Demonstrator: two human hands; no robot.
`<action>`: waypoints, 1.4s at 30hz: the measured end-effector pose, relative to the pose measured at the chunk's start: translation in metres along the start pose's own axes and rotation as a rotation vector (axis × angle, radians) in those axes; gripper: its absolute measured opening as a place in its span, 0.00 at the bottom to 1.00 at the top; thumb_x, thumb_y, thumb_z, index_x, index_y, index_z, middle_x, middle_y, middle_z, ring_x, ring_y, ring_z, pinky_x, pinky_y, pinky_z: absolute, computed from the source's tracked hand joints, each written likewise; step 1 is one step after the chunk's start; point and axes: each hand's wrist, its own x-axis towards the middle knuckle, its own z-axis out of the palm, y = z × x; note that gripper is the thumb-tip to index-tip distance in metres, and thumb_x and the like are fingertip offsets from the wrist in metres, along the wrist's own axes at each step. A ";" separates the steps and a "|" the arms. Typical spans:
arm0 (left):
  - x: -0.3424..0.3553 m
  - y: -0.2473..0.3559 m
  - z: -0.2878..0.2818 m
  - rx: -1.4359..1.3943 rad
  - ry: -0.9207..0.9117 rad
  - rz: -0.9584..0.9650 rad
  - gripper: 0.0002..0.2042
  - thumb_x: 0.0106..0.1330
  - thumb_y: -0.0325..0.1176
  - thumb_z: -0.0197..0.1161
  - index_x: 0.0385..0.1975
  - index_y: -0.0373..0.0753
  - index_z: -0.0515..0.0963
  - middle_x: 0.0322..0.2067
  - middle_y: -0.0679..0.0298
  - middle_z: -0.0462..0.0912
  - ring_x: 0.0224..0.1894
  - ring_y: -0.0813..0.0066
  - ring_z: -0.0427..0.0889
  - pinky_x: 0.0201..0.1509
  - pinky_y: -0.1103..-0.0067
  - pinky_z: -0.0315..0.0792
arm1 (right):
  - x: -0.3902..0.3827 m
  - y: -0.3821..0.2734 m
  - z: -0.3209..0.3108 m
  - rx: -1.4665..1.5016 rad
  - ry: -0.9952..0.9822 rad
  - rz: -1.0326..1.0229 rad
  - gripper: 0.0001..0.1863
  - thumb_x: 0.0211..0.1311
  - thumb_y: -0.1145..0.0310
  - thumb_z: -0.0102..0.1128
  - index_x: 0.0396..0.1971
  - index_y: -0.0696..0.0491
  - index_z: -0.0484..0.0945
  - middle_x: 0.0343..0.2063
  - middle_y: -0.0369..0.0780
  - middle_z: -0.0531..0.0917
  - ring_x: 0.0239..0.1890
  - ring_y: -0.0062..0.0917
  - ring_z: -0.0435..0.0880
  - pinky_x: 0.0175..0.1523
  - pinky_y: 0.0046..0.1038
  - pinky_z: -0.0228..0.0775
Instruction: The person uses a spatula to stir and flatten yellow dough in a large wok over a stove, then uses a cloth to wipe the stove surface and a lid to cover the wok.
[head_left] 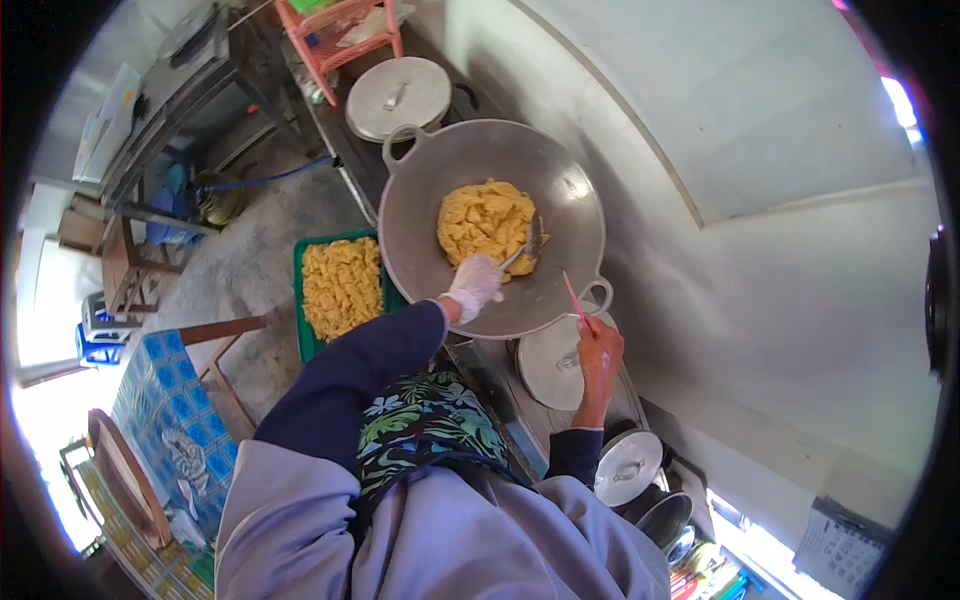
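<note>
A big grey metal wok (415,230) with two loop handles stands in front of me, a lumpy yellow mass (485,222) in its middle. My left hand (475,286), in a thin white glove, reaches over the near rim. It is closed round a metal spoon (515,258) whose bowl rests against the right side of the yellow mass. Bare and beside the wok's right handle, my right hand (599,358) grips a thin pink stick-like tool (573,292), its tip pointing over the rim. What kind of tool it is I cannot make out.
Left of the wok, a green tray (299,300) holds more yellow lumps. Lidded pots stand behind the wok (398,98) and under my right hand (553,365). A wall (720,270) rises close on the right. A blue-clothed table (170,385) stands to the left.
</note>
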 end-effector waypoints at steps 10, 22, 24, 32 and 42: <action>-0.020 0.041 -0.049 0.182 0.010 -0.530 0.08 0.51 0.34 0.55 0.16 0.43 0.80 0.15 0.61 0.78 0.21 0.63 0.80 0.26 0.69 0.72 | 0.010 -0.012 0.022 0.125 -0.160 0.003 0.09 0.56 0.72 0.55 0.35 0.58 0.79 0.18 0.46 0.74 0.22 0.28 0.74 0.31 0.29 0.65; -0.292 0.070 -0.182 -0.163 0.778 -0.418 0.07 0.60 0.32 0.52 0.28 0.38 0.76 0.28 0.59 0.79 0.36 0.58 0.76 0.39 0.67 0.71 | 0.029 -0.023 0.092 -0.619 -0.032 -0.816 0.10 0.57 0.67 0.51 0.29 0.57 0.78 0.22 0.47 0.79 0.27 0.39 0.79 0.33 0.37 0.70; -0.374 0.082 -0.173 -0.152 0.861 -0.683 0.07 0.59 0.32 0.53 0.30 0.39 0.77 0.28 0.58 0.79 0.35 0.57 0.77 0.40 0.68 0.71 | 0.025 -0.006 0.100 -0.616 0.247 -0.887 0.11 0.55 0.66 0.51 0.28 0.56 0.79 0.22 0.47 0.79 0.26 0.39 0.79 0.32 0.38 0.70; -0.621 0.134 -0.126 -0.396 1.387 -1.248 0.11 0.58 0.36 0.55 0.26 0.33 0.77 0.27 0.53 0.79 0.31 0.57 0.78 0.36 0.70 0.70 | -0.085 -0.139 0.106 -0.505 0.233 -0.703 0.12 0.53 0.65 0.53 0.28 0.59 0.79 0.25 0.48 0.80 0.28 0.42 0.78 0.33 0.38 0.69; -0.752 0.197 -0.125 -0.574 1.429 -1.329 0.15 0.60 0.40 0.53 0.25 0.31 0.74 0.25 0.56 0.78 0.31 0.64 0.77 0.35 0.73 0.67 | -0.646 -0.342 0.304 0.386 -1.543 -1.761 0.13 0.53 0.74 0.52 0.37 0.48 0.80 0.27 0.44 0.77 0.29 0.33 0.77 0.31 0.30 0.66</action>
